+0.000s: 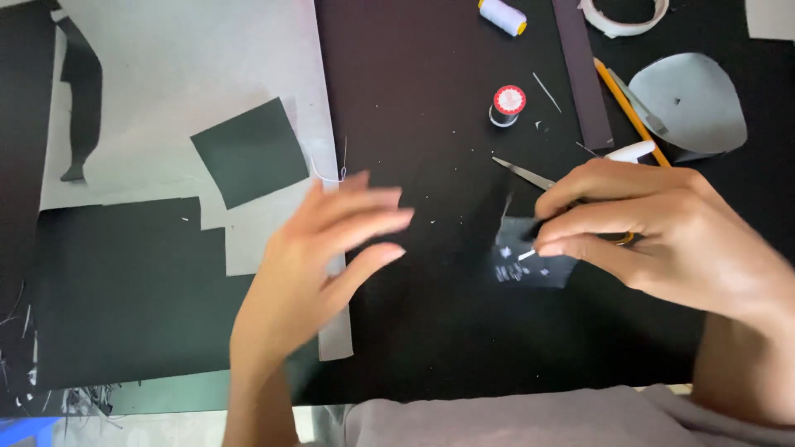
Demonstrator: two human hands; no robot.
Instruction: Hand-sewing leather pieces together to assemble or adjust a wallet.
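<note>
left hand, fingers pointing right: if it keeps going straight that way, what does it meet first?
Probably the small dark fabric piece with white marks, under the right hand. Between it and the left hand only bare dark cloth shows; the hand's height is unclear.

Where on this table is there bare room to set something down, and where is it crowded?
Bare dark surface lies between the left hand and right hand, below the red-topped spool. The pale sheet above the dark square is also free. The top right is crowded: pencil, tape roll, grey cutout.

Black tabletop (431,99). Dark grey fabric patch (530,269), small white markings. White thread spool (502,15), yellow end. Spool (508,104) with red-white top. Orange pencil (625,108). Pale grey paper sheet (190,74); black square (251,152).
</note>
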